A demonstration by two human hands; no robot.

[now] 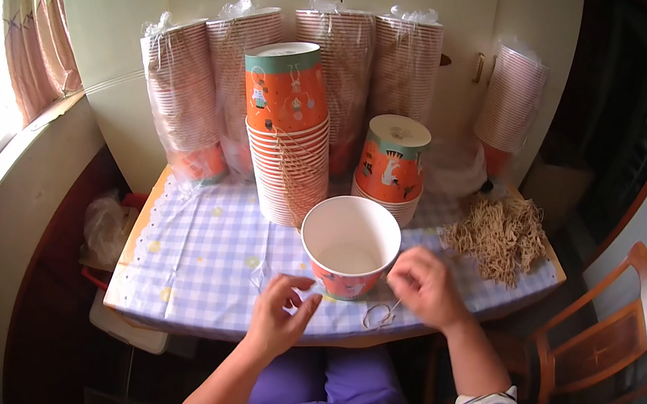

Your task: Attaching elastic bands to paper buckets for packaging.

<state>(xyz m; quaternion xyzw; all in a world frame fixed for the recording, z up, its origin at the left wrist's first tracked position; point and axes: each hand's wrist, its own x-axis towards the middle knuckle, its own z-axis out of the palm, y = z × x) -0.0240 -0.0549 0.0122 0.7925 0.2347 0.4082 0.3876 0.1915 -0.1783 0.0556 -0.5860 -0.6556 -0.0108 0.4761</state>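
Observation:
A large white-lined paper bucket [350, 244] with an orange patterned outside stands upright near the table's front edge, its open mouth facing up. My left hand [282, 314] is just left of its base, fingers loosely curled, with a gap between thumb and forefinger. A small whitish bit shows by its fingertips, too small to name. On the bucket's right side, my right hand [427, 286] has its fingers closed in a pinch. A thin looped cord [379, 317] lies on the cloth below it, and one strand runs up to those fingers.
Behind stand a tall upside-down bucket stack [289, 154] with cords hanging on it, and a shorter stack [391, 162]. Several plastic-wrapped stacks [333, 60] line the back. A tan cord heap [500, 237] lies right on the checked tablecloth [186, 265]. A wooden chair [607, 332] stands at right.

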